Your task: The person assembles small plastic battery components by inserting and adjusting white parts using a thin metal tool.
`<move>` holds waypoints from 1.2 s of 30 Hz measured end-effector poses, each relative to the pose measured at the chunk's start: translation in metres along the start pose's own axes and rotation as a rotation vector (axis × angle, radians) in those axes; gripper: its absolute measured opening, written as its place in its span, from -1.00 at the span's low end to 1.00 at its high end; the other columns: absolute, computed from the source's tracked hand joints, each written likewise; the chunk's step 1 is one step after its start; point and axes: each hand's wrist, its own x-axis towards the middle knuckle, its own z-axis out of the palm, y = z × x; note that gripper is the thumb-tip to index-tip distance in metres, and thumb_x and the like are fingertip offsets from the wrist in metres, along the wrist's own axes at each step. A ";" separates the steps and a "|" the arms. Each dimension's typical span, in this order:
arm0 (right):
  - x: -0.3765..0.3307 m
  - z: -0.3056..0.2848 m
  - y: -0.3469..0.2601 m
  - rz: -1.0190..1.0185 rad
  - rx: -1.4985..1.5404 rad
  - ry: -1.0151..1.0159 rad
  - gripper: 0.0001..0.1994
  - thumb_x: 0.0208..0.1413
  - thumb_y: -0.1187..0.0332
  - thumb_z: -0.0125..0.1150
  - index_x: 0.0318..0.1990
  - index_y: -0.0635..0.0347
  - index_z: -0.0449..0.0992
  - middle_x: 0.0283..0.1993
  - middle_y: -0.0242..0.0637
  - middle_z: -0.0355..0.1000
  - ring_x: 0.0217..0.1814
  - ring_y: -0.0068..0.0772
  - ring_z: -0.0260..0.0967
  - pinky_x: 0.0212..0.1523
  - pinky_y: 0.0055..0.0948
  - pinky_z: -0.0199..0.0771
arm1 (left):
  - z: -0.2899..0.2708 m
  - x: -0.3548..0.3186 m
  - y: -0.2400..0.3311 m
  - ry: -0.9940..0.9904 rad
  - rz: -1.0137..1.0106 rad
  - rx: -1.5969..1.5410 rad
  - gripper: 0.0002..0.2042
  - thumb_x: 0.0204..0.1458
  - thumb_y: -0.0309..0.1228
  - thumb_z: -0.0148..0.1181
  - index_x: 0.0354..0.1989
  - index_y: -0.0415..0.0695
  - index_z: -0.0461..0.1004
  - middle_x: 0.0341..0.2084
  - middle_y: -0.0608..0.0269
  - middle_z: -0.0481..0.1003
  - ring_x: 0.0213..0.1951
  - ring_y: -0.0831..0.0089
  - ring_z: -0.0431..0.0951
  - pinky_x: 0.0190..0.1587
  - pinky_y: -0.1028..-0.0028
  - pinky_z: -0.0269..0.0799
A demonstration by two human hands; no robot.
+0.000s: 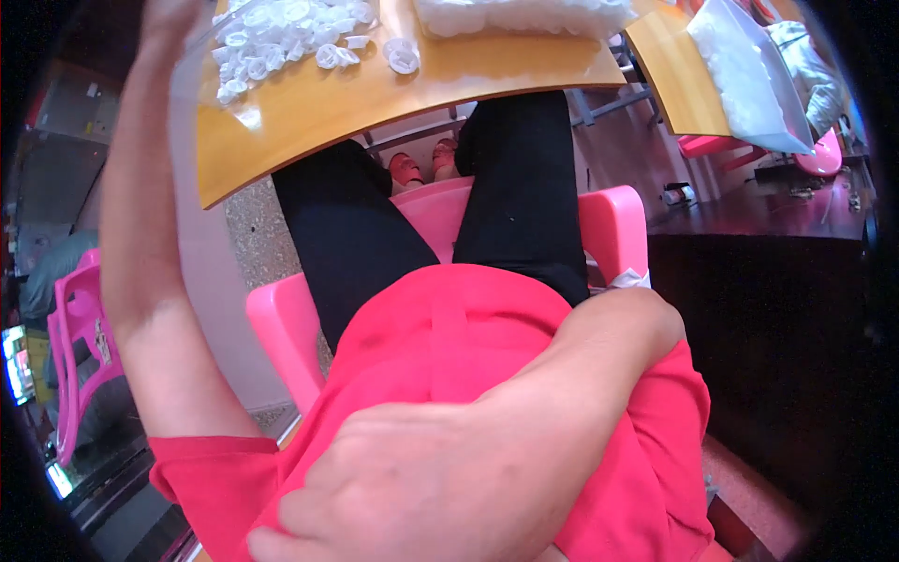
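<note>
My left arm stretches forward along the left side, and my left hand (170,17) is cut off by the top edge beside the table, its fingers out of sight. Close in front of my red top, my right hand (403,482) shows its back with the fingers folded under. Whatever it may hold is hidden. On the wooden table (393,98), nearest my left hand, lies a pile of small translucent white plastic caps (290,33). One round cap (401,56) sits apart to the right of the pile. Farther right is a wide heap of white pieces (524,13), cut off at the top.
I sit in a pink plastic chair (613,220) with armrests at both sides. To the right, a clear tray (803,140) of white pieces rests on another wooden surface, near a person in a grey sleeve (810,80). Another pink chair (75,347) stands left.
</note>
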 end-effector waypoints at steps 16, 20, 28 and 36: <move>-0.032 -0.018 0.017 0.007 -0.129 0.126 -0.75 -0.22 0.42 0.27 -0.35 0.33 0.41 -0.54 -0.08 0.41 -0.47 -0.07 0.45 -0.47 -0.33 0.46 | 0.108 -0.158 -0.001 -0.244 0.435 0.379 -0.82 -0.11 -0.56 0.14 -0.30 -0.10 0.55 -0.45 0.11 0.44 -0.29 0.12 0.45 -0.20 0.24 0.38; -0.042 -0.014 0.049 0.056 0.021 0.235 -0.75 -0.13 0.43 0.26 -0.29 0.39 0.43 -0.50 0.05 0.40 -0.40 0.01 0.47 -0.42 -0.26 0.48 | 0.094 -0.170 0.011 -0.154 0.394 0.172 -0.86 -0.11 -0.59 0.17 -0.33 -0.17 0.53 -0.42 0.06 0.48 -0.30 0.11 0.48 -0.22 0.26 0.40; -0.077 -0.049 0.111 0.641 -0.148 0.908 -0.85 0.16 0.46 0.13 -0.20 0.38 0.51 -0.38 -0.44 0.45 -0.36 -0.72 0.35 -0.32 -0.68 0.38 | 0.038 -0.238 0.125 -0.171 0.045 -0.415 -0.83 -0.08 -0.68 0.24 -0.28 -0.30 0.47 -0.25 -0.03 0.52 -0.23 0.25 0.58 -0.19 0.44 0.49; -0.081 -0.035 0.118 0.586 -0.103 0.921 -0.91 0.05 0.49 0.14 -0.38 0.36 0.52 -0.55 -0.37 0.44 -0.49 -0.73 0.27 -0.52 -0.56 0.31 | 0.034 -0.275 0.165 -0.190 -0.239 -0.888 -0.65 -0.08 -0.70 0.25 -0.06 -0.33 0.42 -0.20 0.09 0.49 -0.18 0.41 0.52 -0.10 0.48 0.46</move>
